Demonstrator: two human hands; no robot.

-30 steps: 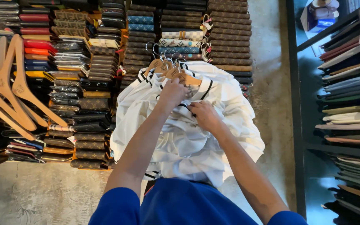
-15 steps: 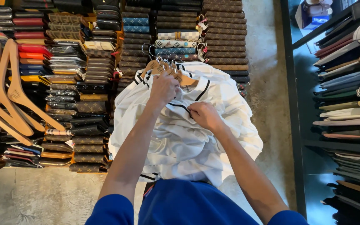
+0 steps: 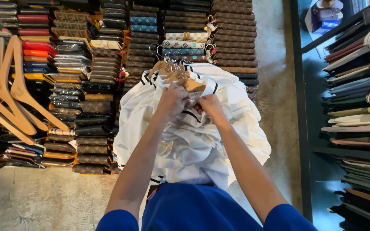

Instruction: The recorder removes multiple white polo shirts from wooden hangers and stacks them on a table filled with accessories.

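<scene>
Left hand (image 3: 173, 100): fingers curled down, knuckles up, gripping a fold of white cloth near the collars. Right hand (image 3: 210, 106): also closed, pinching the same fabric just at 3 o'clock of the left hand; the two hands almost touch.

What they hold is a bundle of white shirts (image 3: 193, 137) with black trim stripes at collar and hem, hung together on wooden hangers (image 3: 174, 72) whose metal hooks cluster at 12 o'clock of the hands. The bundle sits mid-frame, draping down toward the person's blue top (image 3: 198, 209) at 6 o'clock. Cloth is rumpled and layered; how many shirts cannot be told.

At 9 to 11 o'clock: rows of stacked wallets (image 3: 86, 85) in red, black, brown and patterned finishes, laid on the concrete floor (image 3: 35, 201). Far at 9 o'clock: several bare wooden hangers (image 3: 9, 98). At 3 o'clock: a dark shelf unit (image 3: 300, 107) carrying folded garments (image 3: 356, 85).
</scene>
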